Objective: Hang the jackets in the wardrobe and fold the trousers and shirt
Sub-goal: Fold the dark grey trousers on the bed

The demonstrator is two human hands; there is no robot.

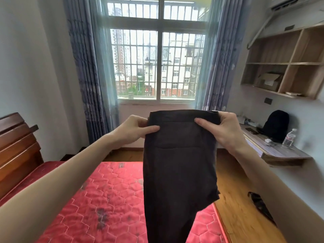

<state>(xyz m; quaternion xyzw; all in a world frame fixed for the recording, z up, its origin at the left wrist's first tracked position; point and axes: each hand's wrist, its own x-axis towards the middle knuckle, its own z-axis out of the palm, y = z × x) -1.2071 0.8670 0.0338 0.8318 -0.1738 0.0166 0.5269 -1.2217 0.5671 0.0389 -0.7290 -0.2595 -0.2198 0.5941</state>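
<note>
The dark trousers (178,165) hang unfolded above the red mattress (108,204), waistband pinched at either end by the left hand (135,131) and right hand (222,130); folding seems barely begun, with jackets and shirt out of view.

The dark brown trousers (178,172) hang upright in the centre of the frame, waistband uppermost and stretched level, a back pocket seam facing the camera, the legs falling together past the lower edge.
</note>
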